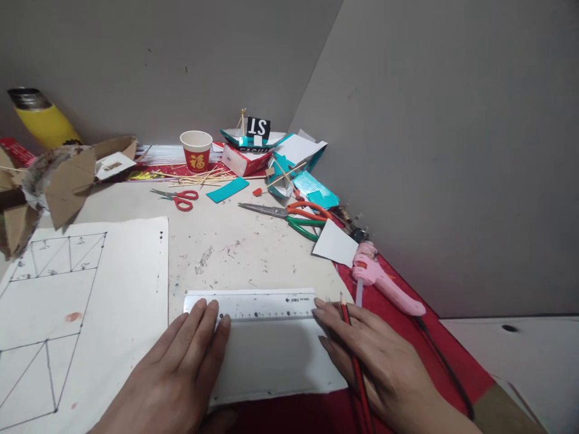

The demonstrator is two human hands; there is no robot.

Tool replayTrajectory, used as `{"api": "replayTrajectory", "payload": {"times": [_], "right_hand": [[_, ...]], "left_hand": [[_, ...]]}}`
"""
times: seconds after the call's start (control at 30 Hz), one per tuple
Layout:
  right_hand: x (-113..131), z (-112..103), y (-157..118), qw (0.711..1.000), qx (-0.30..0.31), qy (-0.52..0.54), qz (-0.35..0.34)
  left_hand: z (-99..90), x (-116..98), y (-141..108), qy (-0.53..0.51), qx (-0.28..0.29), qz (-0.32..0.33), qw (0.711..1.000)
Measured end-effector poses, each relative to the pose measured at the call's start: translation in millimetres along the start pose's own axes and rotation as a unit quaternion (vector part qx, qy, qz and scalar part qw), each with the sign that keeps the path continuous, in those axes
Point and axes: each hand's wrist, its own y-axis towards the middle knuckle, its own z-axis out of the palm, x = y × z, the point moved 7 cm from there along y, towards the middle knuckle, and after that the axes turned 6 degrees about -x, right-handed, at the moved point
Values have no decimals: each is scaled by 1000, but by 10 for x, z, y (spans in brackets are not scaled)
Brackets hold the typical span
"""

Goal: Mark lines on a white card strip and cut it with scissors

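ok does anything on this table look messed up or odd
Yes. Reddish smudges mark the left sheet, unlike its dark drawn lines, so they look accidental. The boat's black piece carries upside-down letters. Sticks lie loosely crossed near the cup. The ruler and pencil look fine.

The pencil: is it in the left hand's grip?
No, the pencil is in the right hand, while the left hand lies partly on the ruler.

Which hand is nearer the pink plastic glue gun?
Right. The right hand is just this side of the pink glue gun; the left hand is well off to its left.
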Motion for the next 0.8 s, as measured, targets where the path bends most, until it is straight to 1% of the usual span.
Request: {"api": "replayTrajectory", "payload": {"times": [0.27, 0.37, 0.5, 0.63, 0.8], "right_hand": [[6, 9, 10, 1000, -1, -12, -6], [10, 10, -3, 1000, 4, -13, -5], [15, 9, -1, 1000, 15, -2, 8], [22, 3, 19, 1000, 18, -6, 11], [39, -3, 24, 1000, 19, -3, 6]], "left_hand": [[-15, -14, 5, 0, 5, 8, 1000], [-9, -18, 31, -3, -6, 14, 1000], [-33, -11, 62, 7, -23, 2, 1000], [-55, -21, 26, -4, -38, -3, 999], [-25, -11, -19, -23, -50, -7, 998]]}}
